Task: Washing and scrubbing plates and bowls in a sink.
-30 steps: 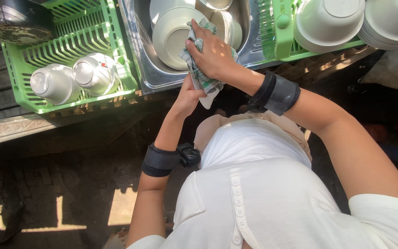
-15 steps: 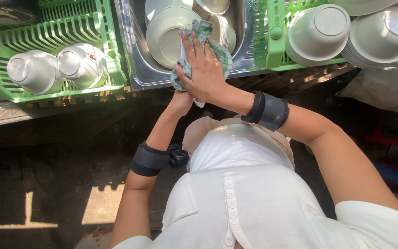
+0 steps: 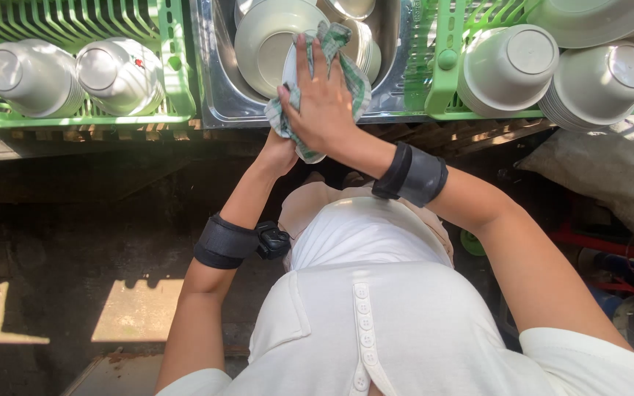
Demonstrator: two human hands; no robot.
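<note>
Steel sink (image 3: 218,81) at top centre, taken as landmark, crowded with a large pale bowl (image 3: 262,44) and smaller ones behind. Left of sink: green rack (image 3: 148,110) with two upturned stacks of white bowls (image 3: 31,77). Right of sink: second green rack (image 3: 442,66) with more upturned bowls (image 3: 508,66).

Over the sink's near rim: a small white plate (image 3: 288,70), mostly hidden, wrapped in a green checked cloth (image 3: 350,70). Right hand (image 3: 324,106) flat on the cloth, fingers spread wide and pressed down. Left hand (image 3: 279,150) under the plate, propping it; grip hidden, cannot tell how closed.

Plate probably light, stiff, breakable, slippery if wet; best held by the rim through the cloth. Cloth soft, limp. Little free room: steel rim below, bowls close behind, racks tight on both sides.
</note>
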